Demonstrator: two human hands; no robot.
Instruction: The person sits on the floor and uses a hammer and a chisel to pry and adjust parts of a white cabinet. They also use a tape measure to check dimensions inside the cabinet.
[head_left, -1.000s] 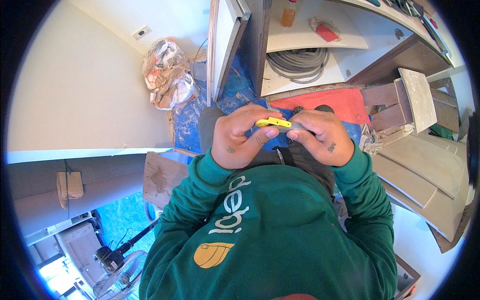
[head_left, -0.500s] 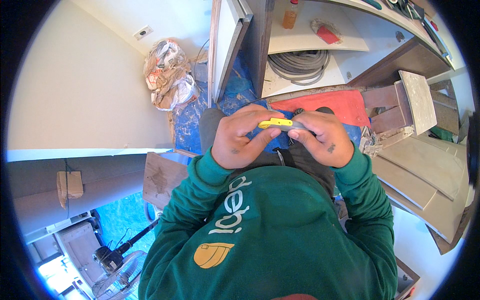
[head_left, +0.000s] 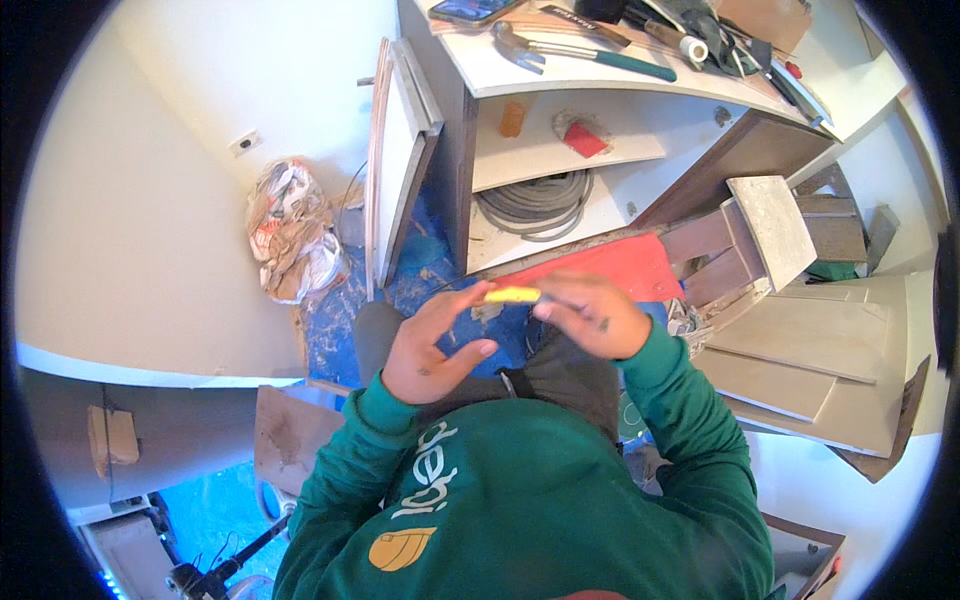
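The yellow tool [head_left: 512, 295] sits between the hands, over the legs [head_left: 585, 385]; the right hand [head_left: 597, 318] pinches its right end, thumb under fingers — presumably for steadiness; the left hand [head_left: 437, 352] is loosely open, thumb spread, fingertips by its left end — contact unclear.

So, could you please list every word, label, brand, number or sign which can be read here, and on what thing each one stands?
Green sweatshirt: large pale lettering, readable but not copied here; a yellow emblem beside it.
Dark strip on the worktop: pale lettering, too small to read surely.
Plastic bag: orange print, too blurred.
Right hand and left hand: small dark marks, too blurred.
Yellow tool: no readable text.
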